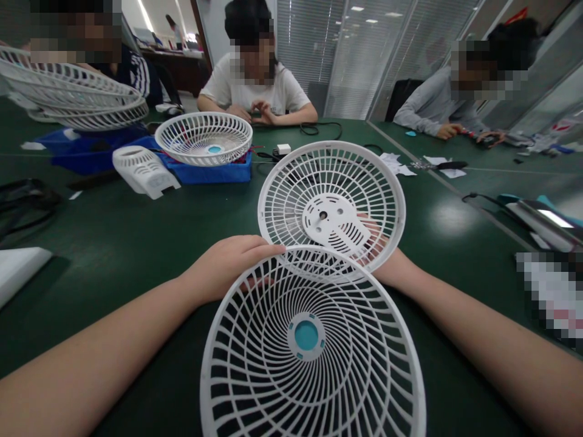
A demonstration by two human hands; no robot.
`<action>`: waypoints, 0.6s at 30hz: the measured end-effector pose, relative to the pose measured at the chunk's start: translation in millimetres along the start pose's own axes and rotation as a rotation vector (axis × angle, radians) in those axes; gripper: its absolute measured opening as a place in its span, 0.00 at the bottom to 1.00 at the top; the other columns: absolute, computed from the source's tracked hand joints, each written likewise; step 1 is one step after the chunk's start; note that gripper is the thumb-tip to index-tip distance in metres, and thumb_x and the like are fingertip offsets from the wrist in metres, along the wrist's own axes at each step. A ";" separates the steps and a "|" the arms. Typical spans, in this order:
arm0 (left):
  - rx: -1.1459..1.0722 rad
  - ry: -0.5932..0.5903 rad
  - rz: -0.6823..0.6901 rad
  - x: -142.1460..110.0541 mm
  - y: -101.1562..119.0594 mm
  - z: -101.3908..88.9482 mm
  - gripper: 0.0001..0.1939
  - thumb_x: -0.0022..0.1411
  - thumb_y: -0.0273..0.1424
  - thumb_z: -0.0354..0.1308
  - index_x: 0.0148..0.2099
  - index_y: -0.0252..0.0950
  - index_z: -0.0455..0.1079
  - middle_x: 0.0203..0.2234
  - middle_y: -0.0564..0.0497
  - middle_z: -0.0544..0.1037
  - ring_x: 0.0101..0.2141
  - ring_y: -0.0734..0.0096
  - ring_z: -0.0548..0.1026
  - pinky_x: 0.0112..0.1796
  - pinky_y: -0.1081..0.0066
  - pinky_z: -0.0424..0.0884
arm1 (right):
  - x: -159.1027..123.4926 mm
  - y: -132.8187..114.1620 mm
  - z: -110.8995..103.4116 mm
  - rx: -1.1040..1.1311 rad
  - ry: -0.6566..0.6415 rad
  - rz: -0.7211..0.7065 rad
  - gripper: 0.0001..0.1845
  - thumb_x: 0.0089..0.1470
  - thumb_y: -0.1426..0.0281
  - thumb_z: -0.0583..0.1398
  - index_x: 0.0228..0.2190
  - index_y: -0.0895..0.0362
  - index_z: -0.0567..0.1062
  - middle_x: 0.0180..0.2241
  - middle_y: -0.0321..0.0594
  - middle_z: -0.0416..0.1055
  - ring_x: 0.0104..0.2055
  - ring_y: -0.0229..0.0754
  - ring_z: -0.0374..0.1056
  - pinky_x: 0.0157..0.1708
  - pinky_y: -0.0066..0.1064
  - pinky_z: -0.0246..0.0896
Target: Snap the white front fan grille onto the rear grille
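A white front fan grille (306, 335) with swirling bars and a blue disc at its hub fills the lower middle of the view. My left hand (230, 264) is closed on its upper left rim, thumb side on top, some fingers seen through the bars. Just beyond it, a white rear fan grille (332, 221), with a slotted motor plate and a small central shaft, is tilted toward me. My right hand (385, 261) holds that one from behind at its lower right, partly hidden by the bars. The two grilles overlap at their rims.
Another fan grille (203, 141) rests on a blue bin (214, 171), beside a white fan housing (143, 172). Stacked grilles (77, 97) stand at left over another blue bin (86, 159). Cables, paper scraps (398, 164) and several people are around the green table (428, 212).
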State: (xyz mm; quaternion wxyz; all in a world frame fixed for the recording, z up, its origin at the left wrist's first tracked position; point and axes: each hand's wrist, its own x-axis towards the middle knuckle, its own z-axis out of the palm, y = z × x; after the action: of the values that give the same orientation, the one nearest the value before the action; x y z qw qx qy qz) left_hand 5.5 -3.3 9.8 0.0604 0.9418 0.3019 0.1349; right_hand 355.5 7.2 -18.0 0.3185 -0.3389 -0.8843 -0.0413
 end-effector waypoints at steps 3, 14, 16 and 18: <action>0.006 0.014 0.013 -0.3 -0.4 1.0 0.25 0.69 0.42 0.54 0.65 0.42 0.61 0.47 0.44 0.77 0.43 0.59 0.77 0.42 0.62 0.72 | 4.1 -2.9 -2.7 -0.065 0.076 -0.101 0.31 0.64 0.56 0.53 0.63 0.56 0.56 0.52 0.52 0.64 0.67 0.48 0.55 0.65 0.45 0.59; 0.066 -0.017 -0.027 1.2 -0.2 0.8 0.26 0.67 0.42 0.56 0.65 0.43 0.63 0.38 0.48 0.79 0.36 0.61 0.78 0.36 0.65 0.69 | 5.2 -0.1 -2.1 -0.061 0.122 -0.199 0.33 0.64 0.57 0.54 0.65 0.56 0.55 0.56 0.53 0.63 0.65 0.47 0.57 0.63 0.47 0.61; 0.071 -0.025 -0.031 1.3 -0.1 0.3 0.26 0.68 0.43 0.55 0.65 0.44 0.62 0.38 0.48 0.80 0.36 0.61 0.78 0.37 0.65 0.69 | 3.5 0.7 -1.4 -0.046 0.134 -0.194 0.33 0.64 0.58 0.55 0.65 0.54 0.55 0.57 0.52 0.63 0.65 0.47 0.57 0.64 0.47 0.60; 0.076 -0.042 -0.040 1.6 0.4 -0.4 0.26 0.68 0.43 0.55 0.65 0.44 0.62 0.38 0.48 0.80 0.37 0.61 0.78 0.37 0.65 0.69 | 2.6 0.9 -1.3 -0.027 0.130 -0.161 0.32 0.63 0.60 0.56 0.65 0.53 0.57 0.57 0.51 0.64 0.64 0.47 0.59 0.63 0.47 0.61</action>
State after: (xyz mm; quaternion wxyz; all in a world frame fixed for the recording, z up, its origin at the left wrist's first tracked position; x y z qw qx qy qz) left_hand 6.7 -2.7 10.6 0.0337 0.9398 0.3242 0.1022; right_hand 355.3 9.0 -15.5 0.3664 -0.2676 -0.8854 -0.1007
